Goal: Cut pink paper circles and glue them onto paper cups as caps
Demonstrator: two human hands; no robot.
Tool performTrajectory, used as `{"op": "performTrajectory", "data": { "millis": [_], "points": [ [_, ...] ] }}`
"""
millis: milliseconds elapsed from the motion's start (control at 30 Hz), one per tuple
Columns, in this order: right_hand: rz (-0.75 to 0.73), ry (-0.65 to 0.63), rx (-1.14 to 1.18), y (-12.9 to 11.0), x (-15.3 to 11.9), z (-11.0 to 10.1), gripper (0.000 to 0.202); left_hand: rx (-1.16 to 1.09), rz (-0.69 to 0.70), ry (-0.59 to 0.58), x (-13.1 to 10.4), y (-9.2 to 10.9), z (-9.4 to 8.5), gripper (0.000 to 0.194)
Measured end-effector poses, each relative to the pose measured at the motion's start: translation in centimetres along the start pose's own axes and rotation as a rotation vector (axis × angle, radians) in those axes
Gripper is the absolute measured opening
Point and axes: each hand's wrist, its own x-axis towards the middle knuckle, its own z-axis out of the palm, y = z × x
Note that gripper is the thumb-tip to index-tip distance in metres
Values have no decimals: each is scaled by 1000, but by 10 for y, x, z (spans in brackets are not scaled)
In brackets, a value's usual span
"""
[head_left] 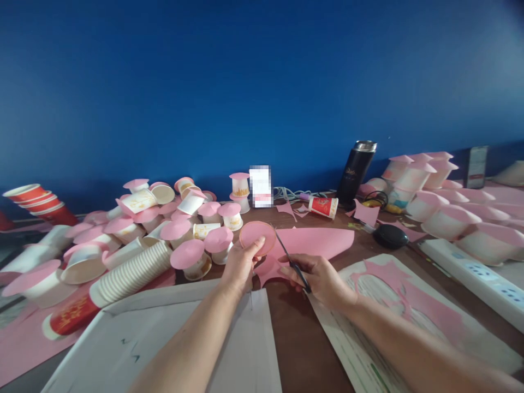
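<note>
Between the thumb and fingers of my left hand (pixel 242 261) is a round pink paper disc (pixel 254 233), held up over the table. My right hand (pixel 317 278) is closed around the dark handles of a pair of scissors (pixel 291 261), whose blades point up and left toward the disc's right edge. Below and behind both hands lies a larger pink paper sheet (pixel 315 242) with a curled right end. Whether the blades touch any paper I cannot tell.
Many paper cups with pink discs (pixel 188 255) crowd the left; a cup stack (pixel 131 275) lies there. A black thermos (pixel 355 172), red cup (pixel 323 207), black round object (pixel 391 236) and power strip (pixel 478 278) stand to the right. Pink scraps (pixel 429 303) lie on paper.
</note>
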Motion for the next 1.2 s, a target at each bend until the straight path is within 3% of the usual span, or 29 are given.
{"op": "performTrajectory", "data": {
  "millis": [1200],
  "points": [
    [-3,21,-5,-2,-1,2,59,-10,-14,-52,1,-2,-2,31]
  ]
}}
